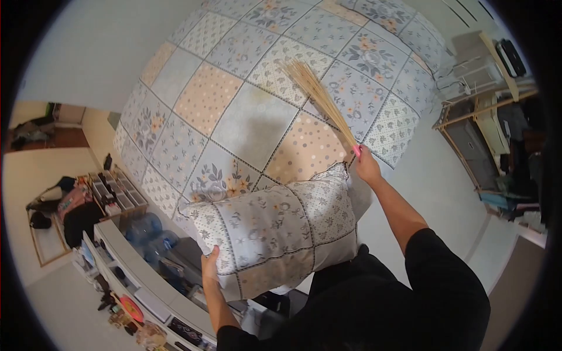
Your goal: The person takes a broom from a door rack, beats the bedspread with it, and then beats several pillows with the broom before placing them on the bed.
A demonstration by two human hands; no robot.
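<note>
A patchwork-patterned pillow [272,231] is held in front of my body, over the near edge of the bed. My left hand [211,264] grips its left end, with the thumb on top. My right hand [367,165] is closed around the pink handle of a stick broom [328,105], beyond the pillow's right corner. The broom's thin straw bristles point away and to the left, above the bed [254,117], whose cover has grey, white and peach squares with flowers and dots.
Left of the bed stands a white shelf unit [149,292] with things on it, near large blue water bottles [143,228]. A wooden-framed rack [462,134] stands at the right. Another pillow [398,26] lies at the bed's far right.
</note>
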